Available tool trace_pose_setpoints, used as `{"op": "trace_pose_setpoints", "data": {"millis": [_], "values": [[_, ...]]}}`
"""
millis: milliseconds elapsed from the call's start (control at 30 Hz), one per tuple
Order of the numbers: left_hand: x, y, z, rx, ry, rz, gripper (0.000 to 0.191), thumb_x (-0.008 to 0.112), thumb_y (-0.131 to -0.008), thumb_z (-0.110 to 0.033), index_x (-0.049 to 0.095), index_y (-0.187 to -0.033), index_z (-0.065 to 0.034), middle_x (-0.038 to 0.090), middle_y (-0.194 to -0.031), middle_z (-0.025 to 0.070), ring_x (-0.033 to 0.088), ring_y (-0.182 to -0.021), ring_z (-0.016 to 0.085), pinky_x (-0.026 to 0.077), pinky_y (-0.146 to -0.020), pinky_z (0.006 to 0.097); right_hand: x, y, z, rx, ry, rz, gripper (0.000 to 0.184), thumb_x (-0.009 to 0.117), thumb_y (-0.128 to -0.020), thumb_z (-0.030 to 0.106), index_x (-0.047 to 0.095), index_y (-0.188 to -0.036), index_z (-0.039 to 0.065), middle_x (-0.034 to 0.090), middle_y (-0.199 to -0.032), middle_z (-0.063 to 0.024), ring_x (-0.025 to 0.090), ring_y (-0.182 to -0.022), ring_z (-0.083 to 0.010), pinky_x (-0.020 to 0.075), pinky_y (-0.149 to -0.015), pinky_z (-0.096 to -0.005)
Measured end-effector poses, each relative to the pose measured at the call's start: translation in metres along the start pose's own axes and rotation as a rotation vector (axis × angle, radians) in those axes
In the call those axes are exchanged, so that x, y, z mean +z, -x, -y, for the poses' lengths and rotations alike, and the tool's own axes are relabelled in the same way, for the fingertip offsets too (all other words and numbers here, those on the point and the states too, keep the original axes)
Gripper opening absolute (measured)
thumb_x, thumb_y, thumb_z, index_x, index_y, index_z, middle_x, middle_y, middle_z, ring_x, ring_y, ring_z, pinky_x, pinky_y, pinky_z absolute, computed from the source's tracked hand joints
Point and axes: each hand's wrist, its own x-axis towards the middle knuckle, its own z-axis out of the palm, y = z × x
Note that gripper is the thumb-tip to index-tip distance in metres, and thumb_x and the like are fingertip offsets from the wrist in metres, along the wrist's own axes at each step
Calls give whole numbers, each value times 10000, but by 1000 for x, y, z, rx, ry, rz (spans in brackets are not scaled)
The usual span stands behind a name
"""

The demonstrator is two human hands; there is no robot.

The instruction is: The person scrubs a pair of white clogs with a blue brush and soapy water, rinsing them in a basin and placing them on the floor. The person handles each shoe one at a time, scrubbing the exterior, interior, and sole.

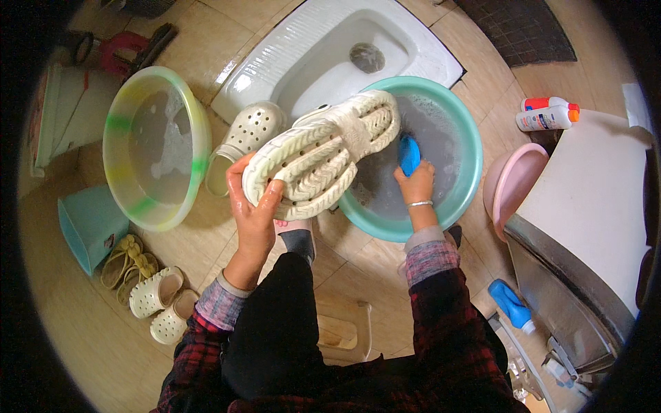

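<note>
My left hand [254,199] grips one end of a pale clog [310,165], its grooved sole turned up towards me. The clog's other end reaches over the rim of a teal plastic basin [467,180] of cloudy, sudsy water. Over that water, my right hand [417,181] holds a blue scrubbing brush [409,155]; its bristles are hidden from view. The brush is apart from the clog. A matching pale clog [258,124] stands to the left, between the held clog and a yellow-green basin, and leans near the squat toilet.
A white squat toilet [310,46] is set in the floor ahead. On the left are a yellow-green basin [199,170] of sudsy water, a light-blue bin [93,222], sandals [139,258] and small clogs [155,294]. Bottles [545,118], a pink basin [498,180] and a blue bottle [508,302] are right.
</note>
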Motion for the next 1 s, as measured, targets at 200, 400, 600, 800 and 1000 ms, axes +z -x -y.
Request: {"op": "trace_pose_setpoints", "data": {"millis": [200,400,600,800,1000], "values": [[4,-2,-3,20,-21,15,501,656,-862,-177,414,-1272,-19,495,-1201,99,491,-1094,162,396,-979,316,-56,31,34,90,-401,-26,553,795,-746,322,556,-1072,-56,586,-1008,-244,577,-940,-399,471,-847,-453],[14,-7,0,60,-33,54,488,652,-865,-176,426,-1267,-16,501,-1200,104,500,-1099,168,402,-976,320,-100,52,116,-356,-523,-58,696,798,-728,249,494,-1289,-27,563,-1043,-200,567,-949,-352,484,-837,-424],[19,-20,0,4,93,29,459,657,-845,-133,466,-1242,-6,532,-1172,110,528,-1082,179,423,-965,316,-83,37,96,-531,-209,-46,804,805,-683,169,452,-1399,72,496,-1016,-186,522,-940,-362,463,-829,-459],[23,-17,-5,18,37,28,451,644,-852,-120,458,-1248,-10,535,-1160,103,525,-1081,174,425,-960,309,-91,35,30,-547,50,-130,803,811,-663,165,483,-1394,118,496,-1029,-169,521,-946,-353,455,-828,-452],[5,-9,-6,-40,61,-56,460,640,-862,-151,440,-1258,-28,503,-1195,97,504,-1101,175,396,-991,322,-117,25,56,-257,-279,-63,734,787,-729,227,484,-1373,48,540,-1095,-185,540,-1017,-354,482,-860,-427]]}}
